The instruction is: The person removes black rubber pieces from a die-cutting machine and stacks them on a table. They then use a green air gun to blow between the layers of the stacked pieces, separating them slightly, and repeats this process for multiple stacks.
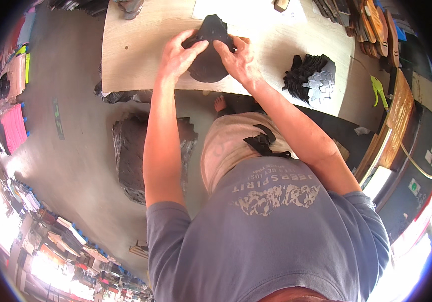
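Over the near edge of the pale wooden table (pixel 128 55), both hands grip a black bundle (pixel 209 68). It looks like a stack of cut sheet pieces, narrow at the far end and rounded at the near end; its exact kind cannot be made out. My left hand (pixel 178 58) closes on its left side, thumb on top and fingers partly hidden. On the opposite side my right hand (pixel 241 59) holds it the same way. To the right on the table lies a pile of jagged-edged black and grey cut pieces (pixel 310 78).
A dark grey object (pixel 129 7) sits at the table's far left, a small wooden block (pixel 281 5) at the far edge. Wooden shapes (pixel 377 27) stand at the far right, near a lime-green air gun (pixel 378 91). A large black wrapped stack (pixel 130 156) rests on the floor.
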Demonstrator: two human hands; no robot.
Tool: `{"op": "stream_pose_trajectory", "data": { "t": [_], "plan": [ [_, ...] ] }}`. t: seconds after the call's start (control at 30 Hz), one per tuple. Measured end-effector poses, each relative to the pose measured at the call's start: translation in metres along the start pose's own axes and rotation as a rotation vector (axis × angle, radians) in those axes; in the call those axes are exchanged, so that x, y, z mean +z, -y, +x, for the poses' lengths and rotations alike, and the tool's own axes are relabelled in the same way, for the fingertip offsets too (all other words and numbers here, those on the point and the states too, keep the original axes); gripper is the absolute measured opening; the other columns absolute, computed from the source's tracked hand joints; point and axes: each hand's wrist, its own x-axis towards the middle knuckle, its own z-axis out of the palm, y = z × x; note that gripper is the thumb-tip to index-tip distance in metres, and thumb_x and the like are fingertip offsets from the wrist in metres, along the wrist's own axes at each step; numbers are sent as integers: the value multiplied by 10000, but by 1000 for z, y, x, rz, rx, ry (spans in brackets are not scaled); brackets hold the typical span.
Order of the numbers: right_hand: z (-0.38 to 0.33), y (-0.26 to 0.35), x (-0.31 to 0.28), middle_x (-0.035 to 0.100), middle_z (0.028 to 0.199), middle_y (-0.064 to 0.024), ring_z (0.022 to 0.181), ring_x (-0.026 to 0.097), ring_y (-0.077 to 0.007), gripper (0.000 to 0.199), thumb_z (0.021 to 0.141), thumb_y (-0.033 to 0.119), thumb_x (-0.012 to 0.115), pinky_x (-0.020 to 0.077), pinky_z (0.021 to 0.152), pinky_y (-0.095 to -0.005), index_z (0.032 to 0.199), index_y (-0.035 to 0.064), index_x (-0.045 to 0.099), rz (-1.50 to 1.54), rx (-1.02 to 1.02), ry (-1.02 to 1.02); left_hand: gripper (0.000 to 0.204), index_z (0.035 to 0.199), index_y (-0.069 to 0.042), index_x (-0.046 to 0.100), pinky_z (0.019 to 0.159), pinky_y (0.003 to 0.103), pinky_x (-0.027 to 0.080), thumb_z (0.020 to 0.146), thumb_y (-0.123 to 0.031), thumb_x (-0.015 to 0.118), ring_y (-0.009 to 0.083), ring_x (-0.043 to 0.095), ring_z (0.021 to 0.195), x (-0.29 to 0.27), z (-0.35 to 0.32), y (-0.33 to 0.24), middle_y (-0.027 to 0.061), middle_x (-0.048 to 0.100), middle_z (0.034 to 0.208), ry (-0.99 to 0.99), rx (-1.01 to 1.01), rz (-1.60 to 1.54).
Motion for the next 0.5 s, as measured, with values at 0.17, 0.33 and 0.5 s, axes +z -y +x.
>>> {"op": "stream_pose_trajectory", "data": {
  "t": [0.17, 0.33, 0.5],
  "plan": [
    [-7, -13, 5, 449, 1499, -379, 1451, 408, -450, 902, 1011, 565, 505, 316, 1204, -414, 1533, -144, 307, 421, 375, 225, 598, 1466, -19, 547, 997, 301, 486, 973, -305, 729, 149, 623, 1150, 4, -4, 5, 72, 681, 1270, 20, 21, 129],
    [-19, -2, 14, 473, 1487, -365, 1449, 426, -428, 850, 1038, 530, 475, 334, 1191, -400, 1550, -123, 293, 387, 433, 103, 580, 1462, -59, 552, 1045, 351, 478, 1002, -395, 662, 196, 622, 1206, 8, 3, 29, 120, 673, 1317, -26, 179, 190],
    [-14, 5, 0, 468, 1516, -323, 1451, 429, -409, 817, 1030, 512, 486, 332, 1197, -400, 1552, -94, 321, 338, 478, 212, 593, 1472, -35, 535, 1095, 359, 435, 1008, -384, 660, 205, 573, 1285, 6, 10, 32, 125, 632, 1387, 22, 108, 137]
  ]
}}
